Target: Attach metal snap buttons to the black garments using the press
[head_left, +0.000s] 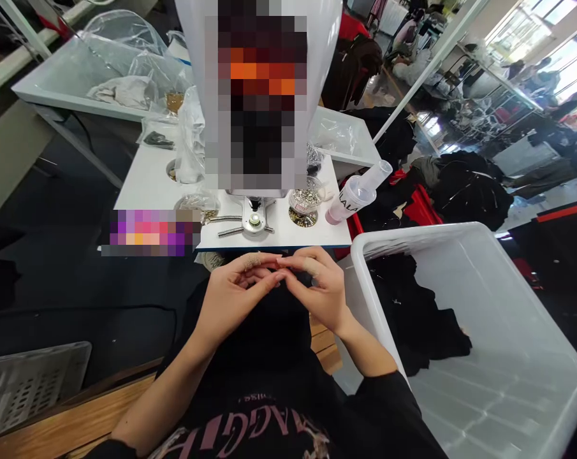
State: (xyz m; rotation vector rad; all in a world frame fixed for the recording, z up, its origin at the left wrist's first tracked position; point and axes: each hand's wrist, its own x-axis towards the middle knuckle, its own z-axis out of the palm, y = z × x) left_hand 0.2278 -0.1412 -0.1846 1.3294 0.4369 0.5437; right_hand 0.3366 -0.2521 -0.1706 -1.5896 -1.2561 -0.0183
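My left hand (235,290) and my right hand (317,287) meet fingertip to fingertip just below the front edge of a white machine table (278,241). Both pinch a piece of black cloth (269,325) that lies over my lap. The fingers of each hand are pressed together on the cloth's edge. Straight above them stands the press head (254,220) of a white machine, with a metal die at its base. Small metal fittings lie in a clear dish (305,199) to the right of the die.
A large white plastic bin (508,357) with black garments (422,312) stands at my right. A clear cup (357,194) lies tipped at the table's right edge. Plastic bags (125,57) crowd a white table behind. A grey crate (30,382) sits lower left.
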